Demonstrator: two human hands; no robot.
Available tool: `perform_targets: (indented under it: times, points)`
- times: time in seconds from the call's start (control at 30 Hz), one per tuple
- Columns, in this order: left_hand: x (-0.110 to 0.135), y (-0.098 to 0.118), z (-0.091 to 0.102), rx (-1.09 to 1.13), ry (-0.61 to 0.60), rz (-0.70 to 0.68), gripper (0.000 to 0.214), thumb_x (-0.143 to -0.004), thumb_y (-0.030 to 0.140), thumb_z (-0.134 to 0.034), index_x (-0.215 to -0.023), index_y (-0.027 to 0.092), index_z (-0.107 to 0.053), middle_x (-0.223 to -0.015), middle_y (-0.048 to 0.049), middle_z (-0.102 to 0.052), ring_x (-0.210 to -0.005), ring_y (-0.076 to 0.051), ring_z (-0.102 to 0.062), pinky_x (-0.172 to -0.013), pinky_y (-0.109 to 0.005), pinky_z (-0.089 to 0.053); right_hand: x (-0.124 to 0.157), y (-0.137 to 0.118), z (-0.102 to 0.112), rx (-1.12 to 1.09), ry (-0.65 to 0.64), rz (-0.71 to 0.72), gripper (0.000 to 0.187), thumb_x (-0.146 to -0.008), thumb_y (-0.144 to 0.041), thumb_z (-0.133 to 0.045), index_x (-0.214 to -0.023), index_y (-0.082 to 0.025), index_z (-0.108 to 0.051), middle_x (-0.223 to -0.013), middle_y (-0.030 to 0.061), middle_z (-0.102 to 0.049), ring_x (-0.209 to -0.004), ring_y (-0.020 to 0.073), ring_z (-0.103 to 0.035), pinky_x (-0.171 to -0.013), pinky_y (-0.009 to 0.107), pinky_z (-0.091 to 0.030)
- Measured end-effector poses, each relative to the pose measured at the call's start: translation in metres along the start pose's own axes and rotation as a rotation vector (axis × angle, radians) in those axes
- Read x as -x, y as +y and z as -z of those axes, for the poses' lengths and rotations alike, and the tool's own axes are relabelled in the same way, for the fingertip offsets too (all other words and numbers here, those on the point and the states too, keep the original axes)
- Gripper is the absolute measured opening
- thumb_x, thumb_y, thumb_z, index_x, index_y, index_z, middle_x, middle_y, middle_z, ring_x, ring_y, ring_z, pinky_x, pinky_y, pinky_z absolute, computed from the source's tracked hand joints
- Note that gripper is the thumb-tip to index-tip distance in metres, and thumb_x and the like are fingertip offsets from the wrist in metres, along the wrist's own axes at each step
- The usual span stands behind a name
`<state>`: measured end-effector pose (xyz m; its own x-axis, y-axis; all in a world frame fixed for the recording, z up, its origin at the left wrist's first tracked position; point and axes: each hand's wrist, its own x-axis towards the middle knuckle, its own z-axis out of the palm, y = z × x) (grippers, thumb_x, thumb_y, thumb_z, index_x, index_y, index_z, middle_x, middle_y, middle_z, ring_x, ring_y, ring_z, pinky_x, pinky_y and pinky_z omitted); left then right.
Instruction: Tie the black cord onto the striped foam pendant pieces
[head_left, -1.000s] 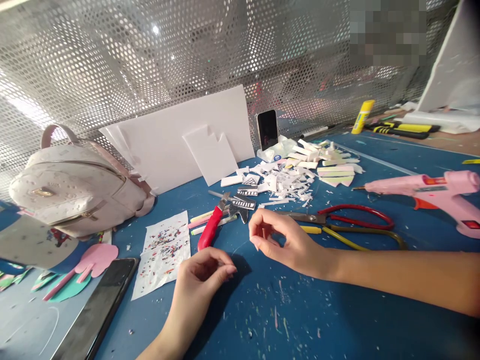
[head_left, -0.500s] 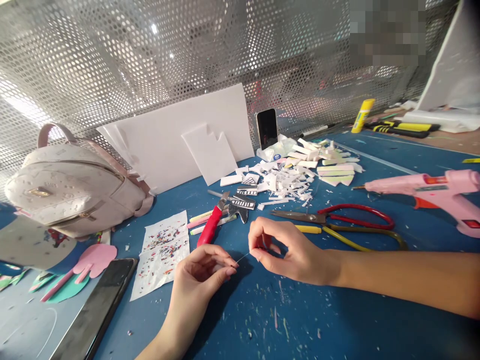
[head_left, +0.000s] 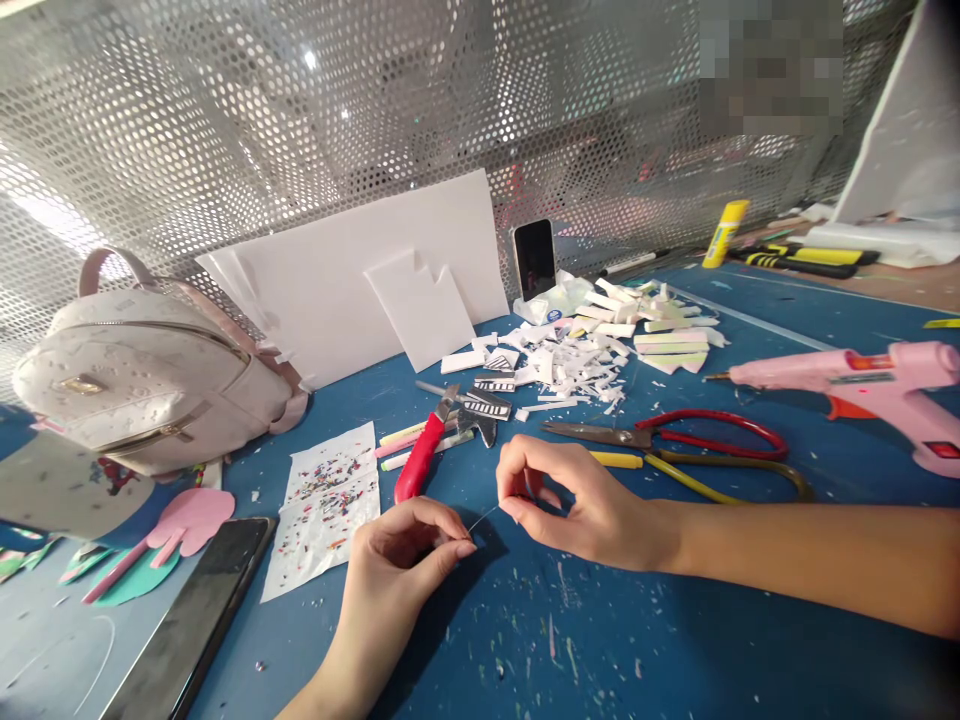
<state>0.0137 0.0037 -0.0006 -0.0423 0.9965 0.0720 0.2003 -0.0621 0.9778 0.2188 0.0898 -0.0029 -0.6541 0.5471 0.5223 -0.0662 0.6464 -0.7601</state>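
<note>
My left hand (head_left: 401,565) and my right hand (head_left: 574,500) hover close together over the blue table (head_left: 600,640), both pinched. A thin pale thread or wire (head_left: 484,517) stretches between their fingertips. A red-handled cutter (head_left: 421,455) lies just beyond my left hand. Scissors (head_left: 675,440) with red and yellow handles lie behind my right hand. A white sheet speckled with coloured bits (head_left: 326,500) is to the left of my left hand.
A pale backpack (head_left: 142,375) sits at the left, with a dark phone (head_left: 195,615) and pink and green cut-outs (head_left: 161,545) near it. White foam boards (head_left: 360,275) lean on the perforated wall. Foam scraps (head_left: 600,345), a propped phone (head_left: 534,258), a pink glue gun (head_left: 877,385) and a glue stick (head_left: 725,232) lie beyond.
My right hand came down and nearer to my left hand. The thin strand now shows taut between the two pinches.
</note>
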Motion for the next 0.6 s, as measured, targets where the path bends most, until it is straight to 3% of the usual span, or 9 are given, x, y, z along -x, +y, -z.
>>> perform_targets:
  times: [0.6]
  points:
    - [-0.0004,0.0029,-0.0012,0.014,0.027,0.02,0.009,-0.077,0.024,-0.077,-0.075,0.022,-0.068,-0.074,-0.002,-0.07,-0.066,-0.017,-0.063,-0.063,-0.027,-0.052,0.0004,0.0009,-0.0005,0.003,0.006,-0.007,0.006,-0.092,-0.019,-0.056,-0.087,-0.019,-0.053,-0.077,-0.0018,-0.053,-0.059,0.0087,-0.042,-0.051,0.023,-0.037]
